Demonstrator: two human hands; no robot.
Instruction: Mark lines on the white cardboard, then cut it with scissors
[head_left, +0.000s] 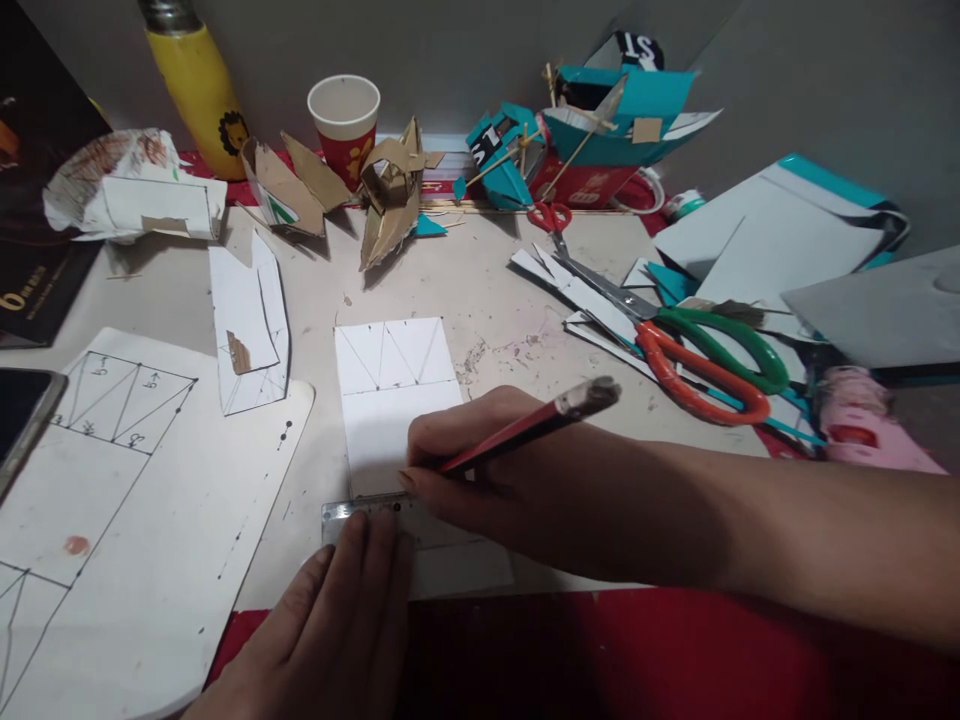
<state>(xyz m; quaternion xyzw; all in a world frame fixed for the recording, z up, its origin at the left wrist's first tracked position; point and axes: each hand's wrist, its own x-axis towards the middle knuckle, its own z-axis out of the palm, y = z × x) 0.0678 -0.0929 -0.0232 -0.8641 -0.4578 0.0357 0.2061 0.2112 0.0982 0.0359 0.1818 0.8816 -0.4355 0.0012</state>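
My right hand is closed round a red-and-black pencil, its blunt end pointing up to the right. The pencil's tip is hidden behind my fingers. Below them lies a white paper piece with pencilled zigzag lines and a crosswise line near its far end. A clear ruler lies across the paper's lower part. My left hand rests with its fingers stretched flat on the ruler, pressing it down. The near part of the paper sits in shadow below the ruler.
A marked template sheet and a phone lie left. Scissors with red and green handles rest on cut strips at right. Behind stand a yellow bottle, a paper cup, folded cardboard and a teal cardboard model.
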